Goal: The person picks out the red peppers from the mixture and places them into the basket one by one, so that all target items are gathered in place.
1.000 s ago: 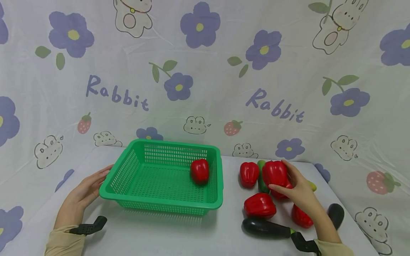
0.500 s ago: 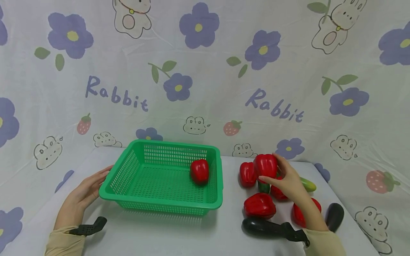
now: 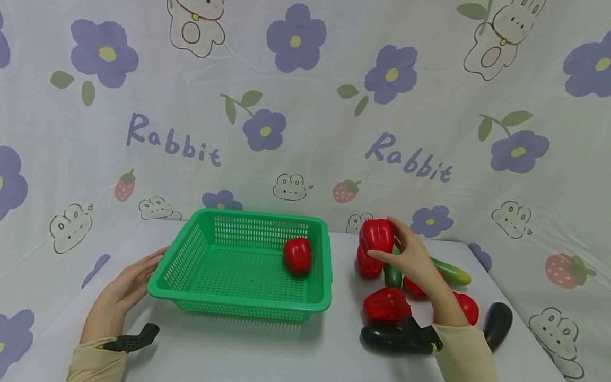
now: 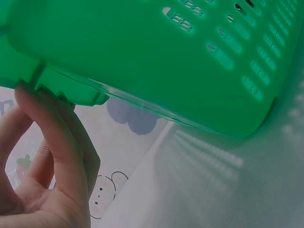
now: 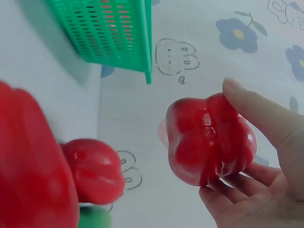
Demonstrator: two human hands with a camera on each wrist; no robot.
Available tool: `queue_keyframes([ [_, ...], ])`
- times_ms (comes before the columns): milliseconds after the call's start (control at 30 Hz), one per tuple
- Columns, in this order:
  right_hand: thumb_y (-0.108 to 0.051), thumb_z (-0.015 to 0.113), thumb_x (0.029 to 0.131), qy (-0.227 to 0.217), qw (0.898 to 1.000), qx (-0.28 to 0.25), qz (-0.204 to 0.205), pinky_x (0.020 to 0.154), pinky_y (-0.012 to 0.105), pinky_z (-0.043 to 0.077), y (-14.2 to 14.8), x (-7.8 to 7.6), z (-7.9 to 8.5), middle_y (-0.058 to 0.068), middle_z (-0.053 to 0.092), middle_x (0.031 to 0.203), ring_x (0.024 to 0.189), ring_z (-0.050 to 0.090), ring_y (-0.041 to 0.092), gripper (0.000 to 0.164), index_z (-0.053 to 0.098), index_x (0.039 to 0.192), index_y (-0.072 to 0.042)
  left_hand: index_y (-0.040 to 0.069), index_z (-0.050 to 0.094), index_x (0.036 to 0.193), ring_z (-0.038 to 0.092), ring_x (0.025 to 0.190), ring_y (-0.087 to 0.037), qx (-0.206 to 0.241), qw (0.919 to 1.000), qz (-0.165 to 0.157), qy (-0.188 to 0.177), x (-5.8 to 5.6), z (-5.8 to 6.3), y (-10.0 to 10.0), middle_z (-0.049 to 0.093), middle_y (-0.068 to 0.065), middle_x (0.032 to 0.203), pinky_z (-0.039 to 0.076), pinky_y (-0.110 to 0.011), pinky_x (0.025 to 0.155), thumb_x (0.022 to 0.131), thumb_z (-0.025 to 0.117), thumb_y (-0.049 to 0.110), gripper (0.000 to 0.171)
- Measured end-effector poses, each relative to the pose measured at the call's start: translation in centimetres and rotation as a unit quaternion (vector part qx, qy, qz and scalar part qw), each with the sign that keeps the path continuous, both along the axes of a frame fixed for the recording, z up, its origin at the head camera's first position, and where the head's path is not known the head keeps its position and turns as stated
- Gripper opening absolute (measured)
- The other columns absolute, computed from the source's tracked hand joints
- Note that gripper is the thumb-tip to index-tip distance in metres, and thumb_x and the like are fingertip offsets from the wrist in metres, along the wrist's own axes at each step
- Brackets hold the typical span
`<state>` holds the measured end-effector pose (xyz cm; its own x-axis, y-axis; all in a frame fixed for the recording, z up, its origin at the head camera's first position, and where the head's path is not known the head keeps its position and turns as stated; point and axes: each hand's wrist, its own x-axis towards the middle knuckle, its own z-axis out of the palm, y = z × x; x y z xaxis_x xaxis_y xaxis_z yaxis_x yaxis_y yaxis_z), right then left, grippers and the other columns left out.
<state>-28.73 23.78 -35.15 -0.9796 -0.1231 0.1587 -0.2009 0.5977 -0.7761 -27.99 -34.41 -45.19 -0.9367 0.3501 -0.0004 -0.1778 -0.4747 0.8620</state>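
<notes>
My right hand (image 3: 414,261) holds a red bell pepper (image 3: 377,234) above the table, thumb on one side and fingers on the other. In the right wrist view this bell pepper (image 5: 204,147) shows its lobed end. Behind and below it stands another red bell pepper (image 3: 369,265), partly covered. At the left, my left hand (image 3: 129,282) grips the rim of a green plastic basket (image 3: 238,298). The left wrist view shows its fingers (image 4: 61,128) curled up against the rim from below. One red bell pepper (image 3: 297,257) lies inside the basket on the right side.
Right of the basket lie a red bell pepper (image 3: 385,306), a dark eggplant (image 3: 389,339), a cucumber (image 3: 393,275), a yellow-green cucumber-like vegetable (image 3: 453,271) and a second eggplant (image 3: 498,324). More red peppers sit partly behind the right arm. A printed cloth (image 3: 305,106) hangs behind the table.
My right hand has lifted the red bell pepper and carried it left, from over the other vegetables toward the basket. The left hand and basket have stayed in place.
</notes>
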Motion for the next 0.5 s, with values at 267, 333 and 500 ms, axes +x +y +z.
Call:
queue_keyframes([
  [267, -0.027, 0.079, 0.082, 0.005, 1.0, -0.007, 0.003, 0.11, 0.055, 0.039, -1.3, -0.8, 0.2, 0.019, 0.03, 0.157, 0.145, 0.029, 0.042, 0.096, 0.019, 0.155, -0.011, 0.022, 0.069, 0.121, 0.068, 0.106, -0.008, 0.006, 1.0, 0.003, -0.004, -0.3, -0.3, -0.3, 0.071, 0.007, 0.119, 0.057, -0.023, 0.086, 0.106, 0.033, 0.008, 0.041],
  [333, -0.026, 0.079, 0.082, 0.007, 1.0, -0.01, 0.005, 0.11, 0.055, 0.039, -1.6, -1.0, 0.2, 0.019, 0.03, 0.157, 0.145, 0.029, 0.042, 0.095, 0.02, 0.155, -0.011, 0.022, 0.068, 0.121, 0.068, 0.106, -0.008, 0.007, 1.0, 0.002, -0.003, -0.4, -0.4, -0.3, 0.071, 0.007, 0.119, 0.057, -0.023, 0.086, 0.107, 0.033, 0.008, 0.041],
  [500, -0.026, 0.079, 0.082, 0.012, 1.0, -0.014, 0.012, 0.11, 0.054, 0.039, -2.3, -1.4, 0.4, 0.018, 0.032, 0.157, 0.145, 0.03, 0.041, 0.094, 0.021, 0.155, -0.011, 0.022, 0.068, 0.122, 0.068, 0.106, -0.008, 0.009, 1.0, -0.001, -0.002, -0.4, -0.6, -0.5, 0.07, 0.006, 0.119, 0.057, -0.023, 0.086, 0.107, 0.032, 0.008, 0.042],
])
